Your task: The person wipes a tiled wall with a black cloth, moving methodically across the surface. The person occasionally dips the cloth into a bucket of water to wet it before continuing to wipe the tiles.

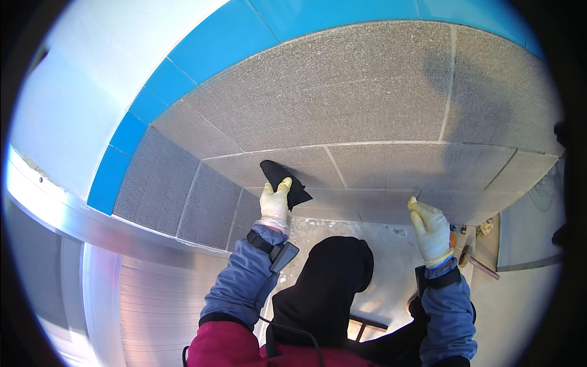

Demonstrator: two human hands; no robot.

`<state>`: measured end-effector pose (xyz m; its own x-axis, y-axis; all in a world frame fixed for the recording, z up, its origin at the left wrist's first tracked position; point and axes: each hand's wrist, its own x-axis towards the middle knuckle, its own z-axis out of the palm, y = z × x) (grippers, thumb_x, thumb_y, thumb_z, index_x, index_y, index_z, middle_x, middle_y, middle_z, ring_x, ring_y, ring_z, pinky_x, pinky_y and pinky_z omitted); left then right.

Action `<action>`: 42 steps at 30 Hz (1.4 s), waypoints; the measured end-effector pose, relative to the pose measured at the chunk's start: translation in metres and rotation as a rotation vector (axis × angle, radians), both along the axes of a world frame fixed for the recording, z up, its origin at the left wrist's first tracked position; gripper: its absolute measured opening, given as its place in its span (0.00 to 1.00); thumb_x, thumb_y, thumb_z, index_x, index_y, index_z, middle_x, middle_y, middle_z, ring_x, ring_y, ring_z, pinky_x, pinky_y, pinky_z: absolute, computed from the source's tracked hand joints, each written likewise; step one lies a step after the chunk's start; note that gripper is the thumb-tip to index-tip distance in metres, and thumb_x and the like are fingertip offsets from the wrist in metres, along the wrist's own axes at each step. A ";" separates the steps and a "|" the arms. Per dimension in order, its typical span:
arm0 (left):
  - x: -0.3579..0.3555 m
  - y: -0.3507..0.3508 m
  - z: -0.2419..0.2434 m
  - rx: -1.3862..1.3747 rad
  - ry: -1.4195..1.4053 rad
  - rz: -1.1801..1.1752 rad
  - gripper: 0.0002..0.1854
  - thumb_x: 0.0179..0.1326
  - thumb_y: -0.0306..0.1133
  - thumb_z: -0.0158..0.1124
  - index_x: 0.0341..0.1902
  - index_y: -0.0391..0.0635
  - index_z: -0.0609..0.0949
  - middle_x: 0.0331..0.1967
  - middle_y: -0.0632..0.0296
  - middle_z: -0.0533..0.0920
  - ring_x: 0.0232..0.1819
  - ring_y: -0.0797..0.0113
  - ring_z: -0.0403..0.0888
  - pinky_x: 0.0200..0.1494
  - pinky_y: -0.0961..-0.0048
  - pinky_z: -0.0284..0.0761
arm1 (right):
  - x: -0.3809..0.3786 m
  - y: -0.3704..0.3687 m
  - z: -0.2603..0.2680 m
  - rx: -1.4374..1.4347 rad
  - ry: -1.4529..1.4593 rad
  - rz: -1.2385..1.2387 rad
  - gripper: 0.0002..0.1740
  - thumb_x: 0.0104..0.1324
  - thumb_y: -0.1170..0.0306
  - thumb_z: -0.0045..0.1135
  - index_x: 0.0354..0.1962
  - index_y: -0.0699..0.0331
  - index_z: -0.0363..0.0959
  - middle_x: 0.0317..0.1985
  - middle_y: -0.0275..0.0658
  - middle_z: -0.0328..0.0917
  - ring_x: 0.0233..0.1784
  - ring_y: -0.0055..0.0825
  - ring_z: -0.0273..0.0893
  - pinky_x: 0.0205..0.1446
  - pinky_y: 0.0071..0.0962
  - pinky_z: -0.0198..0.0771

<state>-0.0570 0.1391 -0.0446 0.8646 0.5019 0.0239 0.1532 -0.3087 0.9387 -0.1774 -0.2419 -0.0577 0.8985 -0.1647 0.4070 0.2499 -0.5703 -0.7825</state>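
My left hand, in a pale rubber glove, grips a black piece of cloth or other flexible sheet, thumb on top. The piece lies close against the lower part of a grey tiled wall; contact with the tiles is not clear. Off to the right, my right hand, also gloved, has its fingers curled and its fingertips near the bottom tile row. A faint thin shape shows at those fingertips, too indistinct to name. Pale grout lines run between the rough tiles, while a few joints at the right look darker.
A band of glossy blue tiles tops the grey ones. On the right lie a hammer and a crumpled lump, beside a pale panel. My bent knee is above the floor. Ribbed metal stands at left.
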 end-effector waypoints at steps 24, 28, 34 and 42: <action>0.003 -0.072 -0.076 -0.839 0.641 -0.498 0.27 0.77 0.49 0.55 0.65 0.38 0.73 0.60 0.43 0.80 0.59 0.39 0.80 0.61 0.41 0.79 | -0.004 -0.010 0.001 -0.050 -0.001 -0.077 0.12 0.66 0.70 0.64 0.46 0.61 0.85 0.45 0.46 0.87 0.45 0.46 0.84 0.52 0.38 0.79; 0.014 -0.032 -0.089 -0.777 0.512 -0.158 0.26 0.75 0.47 0.58 0.63 0.37 0.74 0.59 0.40 0.80 0.54 0.38 0.83 0.56 0.40 0.82 | -0.006 -0.015 0.005 -0.051 -0.017 -0.088 0.13 0.66 0.69 0.63 0.47 0.60 0.85 0.45 0.45 0.87 0.46 0.46 0.84 0.53 0.38 0.79; 0.045 0.037 -0.088 -0.591 0.326 0.311 0.29 0.65 0.39 0.73 0.66 0.45 0.73 0.56 0.45 0.79 0.46 0.38 0.83 0.39 0.36 0.87 | -0.012 -0.021 0.007 -0.081 -0.018 -0.084 0.15 0.65 0.69 0.64 0.49 0.60 0.85 0.47 0.46 0.86 0.49 0.45 0.84 0.55 0.37 0.79; 0.079 0.153 -0.106 -0.105 0.209 0.392 0.47 0.65 0.40 0.72 0.83 0.55 0.55 0.74 0.48 0.69 0.61 0.50 0.80 0.57 0.54 0.80 | -0.011 -0.025 0.007 -0.056 -0.025 -0.099 0.15 0.65 0.72 0.64 0.49 0.62 0.85 0.48 0.48 0.86 0.48 0.44 0.85 0.54 0.36 0.79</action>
<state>0.0221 0.2919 -0.1508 0.5900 0.7825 -0.1990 0.4287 -0.0948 0.8984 -0.1885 -0.2672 -0.0502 0.8684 -0.2286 0.4401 0.2091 -0.6358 -0.7430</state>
